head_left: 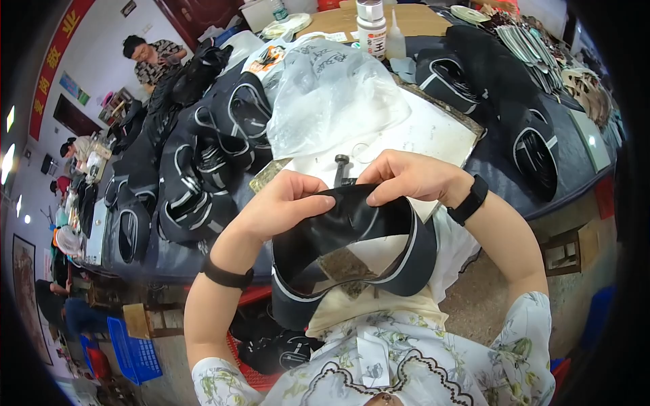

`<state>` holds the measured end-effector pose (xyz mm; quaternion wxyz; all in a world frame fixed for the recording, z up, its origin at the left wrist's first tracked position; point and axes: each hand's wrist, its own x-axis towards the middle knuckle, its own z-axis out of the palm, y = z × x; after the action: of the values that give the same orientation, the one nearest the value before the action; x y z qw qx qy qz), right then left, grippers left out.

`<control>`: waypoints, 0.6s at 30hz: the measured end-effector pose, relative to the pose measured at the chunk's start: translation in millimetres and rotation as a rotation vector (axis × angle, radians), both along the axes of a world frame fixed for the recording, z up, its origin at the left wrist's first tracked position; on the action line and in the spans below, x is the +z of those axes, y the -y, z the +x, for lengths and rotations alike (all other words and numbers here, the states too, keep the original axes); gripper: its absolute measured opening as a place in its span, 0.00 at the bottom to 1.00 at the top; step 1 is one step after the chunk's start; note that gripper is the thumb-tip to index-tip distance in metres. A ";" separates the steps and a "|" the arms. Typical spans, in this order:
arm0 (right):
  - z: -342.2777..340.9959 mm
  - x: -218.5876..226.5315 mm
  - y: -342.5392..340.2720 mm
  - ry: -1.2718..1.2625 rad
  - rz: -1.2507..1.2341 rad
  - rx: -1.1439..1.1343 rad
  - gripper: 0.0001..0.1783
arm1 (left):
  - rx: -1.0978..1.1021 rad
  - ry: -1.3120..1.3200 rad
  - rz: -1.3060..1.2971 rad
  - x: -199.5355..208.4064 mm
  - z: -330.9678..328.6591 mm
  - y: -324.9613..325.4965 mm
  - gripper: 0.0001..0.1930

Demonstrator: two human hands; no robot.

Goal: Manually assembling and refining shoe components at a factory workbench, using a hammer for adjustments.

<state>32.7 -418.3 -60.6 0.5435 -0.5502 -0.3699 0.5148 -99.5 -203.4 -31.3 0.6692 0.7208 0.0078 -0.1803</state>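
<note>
Both my hands hold a black loop-shaped piece point(423, 254) with pale grey piping along its edge, close in front of my body. My left hand point(291, 203) pinches the loop's far edge between thumb and fingers. A little to the right, my right hand point(409, 177) grips the same edge, its thumb lying on the smooth black inner face. Just beyond this edge, a dark metal tool with a round head point(341, 161) stands out between my hands; its lower part is hidden. Through the loop's opening, part of the white work board shows.
A crumpled clear plastic bag point(332, 95) lies on the white board point(440, 128). Several similar black piped pieces point(193, 196) are heaped at left, others point(535, 159) at right. Behind stand a labelled bottle point(371, 34) and squeeze bottle point(395, 42). A red basket point(254, 379) sits below left.
</note>
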 end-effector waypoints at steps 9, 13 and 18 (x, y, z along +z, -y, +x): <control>16.4 5.3 32.9 0.194 0.370 -0.204 0.15 | -0.162 0.184 0.382 21.1 65.5 34.3 0.06; 38.8 26.4 33.8 0.717 0.265 -0.457 0.12 | -0.114 0.811 0.786 50.0 101.3 76.2 0.05; 98.1 79.9 82.4 1.308 0.248 -1.168 0.11 | 0.207 1.012 0.481 40.8 175.4 81.0 0.36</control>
<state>130.8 -500.8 19.3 0.4550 -0.7726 -0.3195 -0.3065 75.9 -284.4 9.5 0.4210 0.8449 -0.2023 0.2607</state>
